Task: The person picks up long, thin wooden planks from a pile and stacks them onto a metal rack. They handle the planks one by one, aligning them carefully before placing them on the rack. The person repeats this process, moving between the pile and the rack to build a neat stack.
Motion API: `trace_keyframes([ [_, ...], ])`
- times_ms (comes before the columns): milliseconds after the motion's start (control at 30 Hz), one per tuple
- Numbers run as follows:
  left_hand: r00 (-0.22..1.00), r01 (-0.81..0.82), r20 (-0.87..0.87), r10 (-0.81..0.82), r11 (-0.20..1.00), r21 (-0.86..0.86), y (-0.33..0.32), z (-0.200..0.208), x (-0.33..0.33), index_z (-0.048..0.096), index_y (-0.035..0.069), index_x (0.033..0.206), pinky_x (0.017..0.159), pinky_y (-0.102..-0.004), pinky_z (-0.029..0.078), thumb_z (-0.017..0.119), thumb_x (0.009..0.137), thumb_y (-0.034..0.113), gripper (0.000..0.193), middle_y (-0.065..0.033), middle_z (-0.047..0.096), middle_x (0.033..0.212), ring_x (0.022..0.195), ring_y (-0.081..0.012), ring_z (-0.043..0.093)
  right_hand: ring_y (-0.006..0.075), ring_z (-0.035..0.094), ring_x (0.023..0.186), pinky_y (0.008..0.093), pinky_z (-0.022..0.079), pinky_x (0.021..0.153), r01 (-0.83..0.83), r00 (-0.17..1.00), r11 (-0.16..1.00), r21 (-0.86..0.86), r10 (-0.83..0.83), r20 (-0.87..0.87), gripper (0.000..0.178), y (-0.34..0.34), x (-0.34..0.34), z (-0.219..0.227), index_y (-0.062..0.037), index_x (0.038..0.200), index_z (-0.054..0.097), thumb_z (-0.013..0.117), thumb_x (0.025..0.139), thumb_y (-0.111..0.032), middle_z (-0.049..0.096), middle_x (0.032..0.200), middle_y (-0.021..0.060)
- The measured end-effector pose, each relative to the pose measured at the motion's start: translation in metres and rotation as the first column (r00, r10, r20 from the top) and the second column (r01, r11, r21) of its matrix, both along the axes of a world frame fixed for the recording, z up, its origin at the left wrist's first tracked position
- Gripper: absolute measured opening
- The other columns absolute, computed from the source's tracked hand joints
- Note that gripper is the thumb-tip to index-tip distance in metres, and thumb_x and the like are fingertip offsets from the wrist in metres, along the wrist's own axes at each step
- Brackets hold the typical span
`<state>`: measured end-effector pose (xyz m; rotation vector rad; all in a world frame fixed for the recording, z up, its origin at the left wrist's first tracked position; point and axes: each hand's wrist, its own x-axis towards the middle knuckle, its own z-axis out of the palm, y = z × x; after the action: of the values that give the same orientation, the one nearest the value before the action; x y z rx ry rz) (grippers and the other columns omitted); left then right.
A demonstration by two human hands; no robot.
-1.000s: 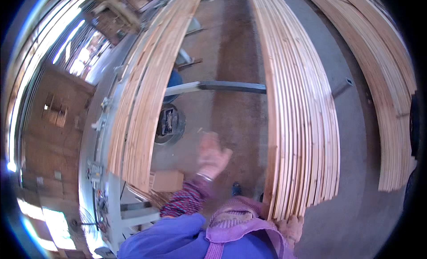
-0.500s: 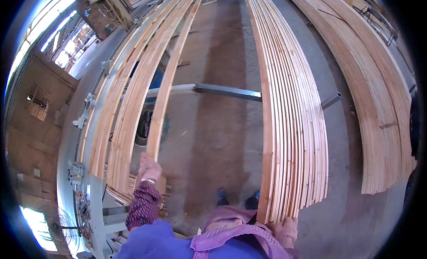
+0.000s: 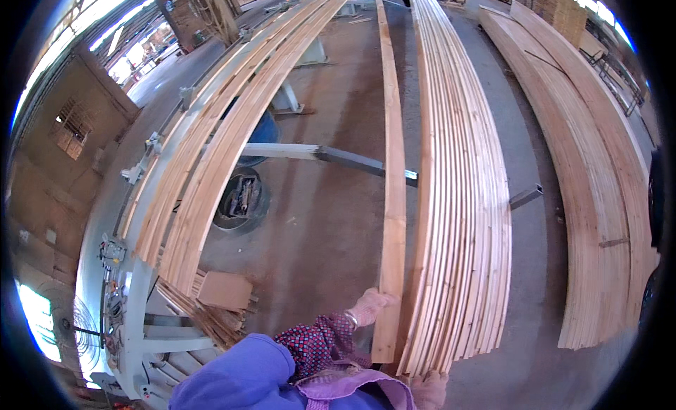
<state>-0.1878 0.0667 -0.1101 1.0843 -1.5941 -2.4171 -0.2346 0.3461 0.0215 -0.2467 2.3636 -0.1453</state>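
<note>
In my left hand [image 3: 373,308], which wears a pale glove, is a long wooden board [image 3: 393,241], gripped at its edge close to the near end. The board runs away from me, just left of a row of long wooden boards [image 3: 461,234] packed side by side. At the near ends of that row is my right hand [image 3: 428,390], its fingers curled against the board ends; its lower part is hidden by the picture's edge and purple cloth.
More boards [image 3: 232,142] lie along the machine frame [image 3: 137,297] at left. A dark metal bar [image 3: 352,160] crosses below the held board. A round bin [image 3: 241,199], a cardboard piece [image 3: 225,290] and a fan [image 3: 74,329] stand left. Another board stack [image 3: 598,220] lies right.
My left hand has carried the single board rightward, from beside the left boards to beside the packed row. My right hand stays at the row's near ends.
</note>
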Motion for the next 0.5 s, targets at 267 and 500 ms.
trace_keyframes([
  [267, 0.923, 0.089, 0.367, 0.113, 0.866, -0.492, 0.035, 0.073, -0.038, 0.056, 0.006, 0.131, 0.09, -0.0453, 0.05, 0.063, 0.081, 0.024, 0.054, -0.0241, 0.068, 0.106, 0.102, -0.0388, 0.066, 0.039, 0.061, 0.107, 0.0468, 0.053, 0.089, 0.074, 0.994, 0.996, -0.056, -0.078, -0.078, 0.04, 0.019, -0.001, -0.038, -0.0076, 0.106, 0.066, 0.071, 0.078, -0.035, 0.051, 0.126, 0.0199],
  [500, 0.87, 0.278, 0.492, 0.013, 0.813, -0.512, 0.064, 0.085, -0.054, 0.016, 0.0, 0.152, 0.104, -0.0466, 0.043, 0.057, 0.08, 0.02, 0.086, -0.0283, 0.05, 0.136, 0.118, -0.0432, 0.057, 0.0399, 0.061, 0.104, 0.0479, 0.052, 0.087, 0.156, 0.975, 0.984, -0.083, -0.167, -0.144, 0.038, 0.01, 0.001, -0.03, -0.0082, 0.103, 0.067, 0.067, 0.08, -0.038, 0.053, 0.124, 0.0211],
])
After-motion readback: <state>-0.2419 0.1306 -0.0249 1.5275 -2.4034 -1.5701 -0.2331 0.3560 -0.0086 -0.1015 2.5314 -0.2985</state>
